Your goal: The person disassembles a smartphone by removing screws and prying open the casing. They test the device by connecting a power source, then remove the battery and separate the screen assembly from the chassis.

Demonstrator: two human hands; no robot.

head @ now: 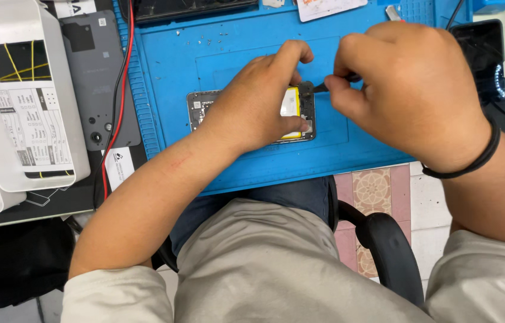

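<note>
- While it lay flat on the blue silicone repair mat (216,54) near the front edge of the bench, the opened grey smartphone with its back cover off (200,107) showed a dark inner frame, a small circuit area at its left end and a yellow-edged white battery (291,104) toward its right end.
- Most of the phone's middle was hidden under the left hand (252,101), so only its two ends could be seen; the small parts on its board were too fine to make out.
- A thin dark tool (322,87) showed only as a short tip between the right hand and the phone's upper right corner; its handle was buried in the fist, and what kind of tool it was could not be told.
- The left hand lay palm down across the phone, fingers loosely curled, with the thumb resting at the lower right edge and the forefinger bent over the top edge, bracing the phone against the mat.
- The right hand (408,90), a black band (473,161) round its wrist, was closed with the fingertips pinched on the dark tool, whose tip touched the phone's corner.
- A separate grey back cover (100,72) lay just left of the mat, beside red and black wires (118,101) and a white plastic tray (19,90).
</note>
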